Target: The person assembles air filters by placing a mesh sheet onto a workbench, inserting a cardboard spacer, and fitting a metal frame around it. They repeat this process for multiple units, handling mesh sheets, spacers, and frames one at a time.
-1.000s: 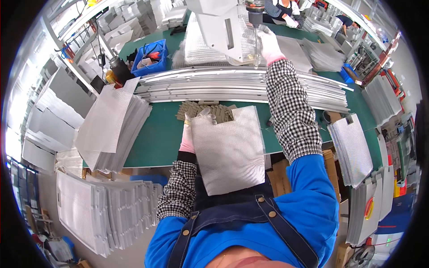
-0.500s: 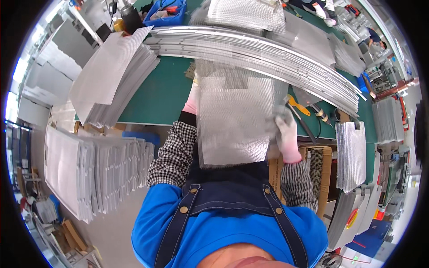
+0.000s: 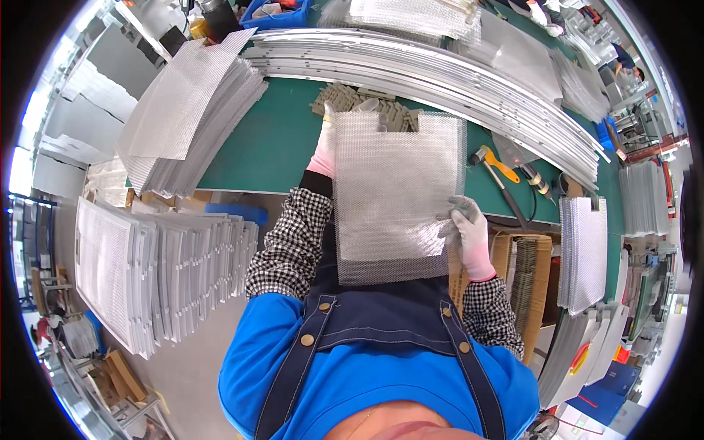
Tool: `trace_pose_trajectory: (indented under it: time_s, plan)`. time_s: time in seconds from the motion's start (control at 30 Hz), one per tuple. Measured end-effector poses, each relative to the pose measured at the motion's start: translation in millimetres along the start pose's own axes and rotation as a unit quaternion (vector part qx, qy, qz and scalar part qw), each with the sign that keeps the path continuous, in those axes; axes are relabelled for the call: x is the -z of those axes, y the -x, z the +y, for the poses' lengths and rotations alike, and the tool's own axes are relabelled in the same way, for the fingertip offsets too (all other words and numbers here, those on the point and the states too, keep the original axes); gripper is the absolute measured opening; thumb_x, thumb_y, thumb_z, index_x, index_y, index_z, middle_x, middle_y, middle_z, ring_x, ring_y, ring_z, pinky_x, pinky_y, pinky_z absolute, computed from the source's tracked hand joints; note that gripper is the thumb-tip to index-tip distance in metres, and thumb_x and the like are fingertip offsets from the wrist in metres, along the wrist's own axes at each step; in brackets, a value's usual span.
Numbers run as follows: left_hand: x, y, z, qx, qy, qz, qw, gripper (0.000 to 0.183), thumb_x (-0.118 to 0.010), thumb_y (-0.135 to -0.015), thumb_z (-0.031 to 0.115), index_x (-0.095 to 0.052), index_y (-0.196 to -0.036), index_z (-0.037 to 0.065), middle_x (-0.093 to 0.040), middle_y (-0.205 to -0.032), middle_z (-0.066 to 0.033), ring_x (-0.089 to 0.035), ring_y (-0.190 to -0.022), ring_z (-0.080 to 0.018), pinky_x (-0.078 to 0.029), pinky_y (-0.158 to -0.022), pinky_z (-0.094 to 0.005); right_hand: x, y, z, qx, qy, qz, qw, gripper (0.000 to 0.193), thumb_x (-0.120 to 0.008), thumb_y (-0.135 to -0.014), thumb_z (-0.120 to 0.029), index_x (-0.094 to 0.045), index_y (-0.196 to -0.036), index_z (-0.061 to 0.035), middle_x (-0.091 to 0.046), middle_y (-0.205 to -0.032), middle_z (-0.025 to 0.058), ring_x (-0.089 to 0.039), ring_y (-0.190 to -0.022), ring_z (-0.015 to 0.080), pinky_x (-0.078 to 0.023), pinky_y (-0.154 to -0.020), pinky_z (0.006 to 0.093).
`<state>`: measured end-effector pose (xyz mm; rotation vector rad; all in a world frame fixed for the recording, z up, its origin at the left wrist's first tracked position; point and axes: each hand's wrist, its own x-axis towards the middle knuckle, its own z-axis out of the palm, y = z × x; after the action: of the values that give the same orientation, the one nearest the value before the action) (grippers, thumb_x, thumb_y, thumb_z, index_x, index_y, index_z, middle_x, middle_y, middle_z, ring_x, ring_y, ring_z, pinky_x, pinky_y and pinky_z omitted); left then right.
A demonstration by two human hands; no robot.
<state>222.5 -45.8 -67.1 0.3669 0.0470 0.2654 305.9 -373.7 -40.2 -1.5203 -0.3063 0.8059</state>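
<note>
A silvery metal mesh sheet with a notch in its top edge hangs before my body, over the near table edge. A darker mesh band shows along its bottom, as if another layer lies behind. My left hand, in a pale glove with a pink cuff, grips the sheet's upper left edge; some of its fingers are hidden behind the mesh. On the lower right edge, my gloved right hand has its fingers bent against the sheet, thumb and fingertips at the rim. Beyond the notch lies a pile of grey ridged pieces.
Long metal strips cross the green table. A hammer, a yellow-handled tool and a cylindrical power tool lie right. Mesh stacks stand left; framed panels sit below. A cardboard box is by my right arm.
The blurred mesh has steadied and its notch now shows plainly. My right hand has moved slightly down, onto the lower right edge. The grey pieces behind have come more into view.
</note>
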Motion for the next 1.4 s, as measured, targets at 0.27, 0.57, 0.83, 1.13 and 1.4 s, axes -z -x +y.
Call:
trace_pose_trajectory:
  time_s: [0.27,0.57,0.83,1.13,1.4]
  plan:
    - [-8,6,-5,-0.026,-0.009,-0.031,0.999,0.116,-0.057,-0.075,0.084,-0.032,-0.149,-0.002,-0.057,-0.122,-0.0247,-0.061,-0.105,-0.0339,-0.055,-0.090,-0.0494,3,-6,5,0.005,0.017,0.024,1.000,0.033,-0.054,-0.094,-0.002,-0.054,-0.126,0.0068,-0.067,-0.104,0.0102,-0.065,-0.090,0.0119,-0.053,-0.081,0.0259]
    - [-13,11,-1,-0.001,0.003,-0.001,1.000,0.098,-0.056,-0.086,0.073,-0.037,-0.147,-0.001,-0.056,-0.127,-0.0244,-0.059,-0.113,-0.0363,-0.052,-0.095,-0.0538,13,-15,16,0.021,0.056,-0.004,0.998,0.037,-0.053,-0.094,-0.004,-0.052,-0.129,0.0073,-0.068,-0.105,0.0140,-0.066,-0.089,0.0144,-0.054,-0.078,0.0262]
    - [-14,10,-6,-0.006,0.002,0.005,1.000,0.098,-0.048,-0.087,0.078,-0.041,-0.147,0.000,-0.060,-0.125,-0.0190,-0.061,-0.107,-0.0302,-0.051,-0.094,-0.0472,10,-9,6,0.007,0.052,-0.009,0.999,0.035,-0.055,-0.092,-0.003,-0.059,-0.126,0.0022,-0.066,-0.105,0.0100,-0.062,-0.089,0.0113,-0.052,-0.076,0.0267]
    - [-2,3,-3,-0.066,-0.127,0.039,0.989,0.106,-0.052,-0.082,0.082,-0.039,-0.144,-0.003,-0.060,-0.112,-0.0198,-0.057,-0.102,-0.0303,-0.049,-0.093,-0.0438,82,-38,-74,0.080,0.376,0.074,0.920,0.034,-0.058,-0.092,-0.034,-0.069,-0.105,-0.0049,-0.071,-0.101,0.0168,-0.070,-0.097,0.0308,-0.055,-0.086,0.0393]
    - [-28,-1,-11,-0.090,-0.206,0.044,0.973,0.098,-0.048,-0.087,0.078,-0.044,-0.142,-0.003,-0.059,-0.111,-0.0180,-0.057,-0.097,-0.0281,-0.048,-0.093,-0.0407,236,-184,-55,0.179,0.203,0.495,0.825,0.102,-0.082,-0.079,-0.026,-0.019,-0.155,0.0026,-0.046,-0.145,0.0313,-0.055,-0.127,0.0356,-0.039,-0.111,0.0388]
